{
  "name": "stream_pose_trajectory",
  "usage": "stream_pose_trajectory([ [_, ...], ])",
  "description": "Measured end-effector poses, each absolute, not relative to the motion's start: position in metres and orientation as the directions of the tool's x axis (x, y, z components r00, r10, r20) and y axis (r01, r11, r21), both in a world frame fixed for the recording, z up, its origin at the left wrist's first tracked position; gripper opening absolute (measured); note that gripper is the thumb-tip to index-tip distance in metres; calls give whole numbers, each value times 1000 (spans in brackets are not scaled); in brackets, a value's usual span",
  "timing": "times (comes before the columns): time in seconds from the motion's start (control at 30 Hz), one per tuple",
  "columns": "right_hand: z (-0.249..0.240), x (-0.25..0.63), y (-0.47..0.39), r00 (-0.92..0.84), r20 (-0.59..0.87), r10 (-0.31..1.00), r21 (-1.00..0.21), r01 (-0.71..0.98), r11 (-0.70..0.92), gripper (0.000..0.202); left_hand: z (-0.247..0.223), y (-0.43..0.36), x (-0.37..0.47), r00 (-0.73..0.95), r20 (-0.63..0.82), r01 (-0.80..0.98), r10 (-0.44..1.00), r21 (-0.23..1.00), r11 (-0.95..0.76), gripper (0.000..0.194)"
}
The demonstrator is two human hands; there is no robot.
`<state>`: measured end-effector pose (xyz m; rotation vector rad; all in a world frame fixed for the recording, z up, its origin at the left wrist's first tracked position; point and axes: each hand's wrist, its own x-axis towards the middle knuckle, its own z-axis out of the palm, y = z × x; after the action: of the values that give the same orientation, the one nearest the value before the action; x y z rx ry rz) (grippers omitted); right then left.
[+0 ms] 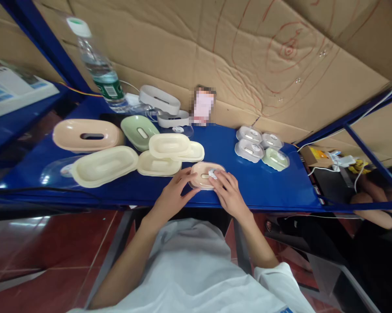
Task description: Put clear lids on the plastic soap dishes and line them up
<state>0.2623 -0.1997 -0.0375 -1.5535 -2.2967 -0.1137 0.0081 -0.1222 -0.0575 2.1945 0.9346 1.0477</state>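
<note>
A peach oval dish (202, 174) with a clear cover and a round white sticker lies at the table's front edge, between both hands. My left hand (178, 189) touches its left end, thumb and fingers spread around it. Over its right side lies my right hand (227, 189), fingertips at the sticker. Just left are several cream trays (160, 169), partly overlapping, and a longer cream tray (104, 166) resting partly on a clear cover. Behind them sit a large peach dish (65, 134) and a green dish (134, 132).
Several small covered dishes (249, 150), grey and green, stand at the right of the blue table (274, 191). A water bottle (107, 82), stacked grey dishes (160, 100) and a phone (203, 104) are at the back. Another person's arm (375, 213) shows at the right.
</note>
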Motion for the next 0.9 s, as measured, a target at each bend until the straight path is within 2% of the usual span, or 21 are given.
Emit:
stream_pose_trajectory([
  [0.1,-42,261,-199,-328,371,869,-119,911,395,66,-59,-122,10,431,469,359,771,695,-623,39],
  [0.23,-43,260,-198,-351,392,850,-179,877,445,74,-58,-123,13,402,470,409,786,675,-613,38],
  [0.4,-43,259,-198,-346,422,838,-183,873,452,79,-55,-126,14,415,466,436,781,652,-621,48],
  [0.63,-42,256,-199,-323,433,841,-149,895,420,73,-56,-127,14,430,414,459,802,665,-590,54],
  [0.9,-39,256,-199,-312,451,836,-174,888,425,63,-58,-122,11,452,433,383,780,695,-608,52],
])
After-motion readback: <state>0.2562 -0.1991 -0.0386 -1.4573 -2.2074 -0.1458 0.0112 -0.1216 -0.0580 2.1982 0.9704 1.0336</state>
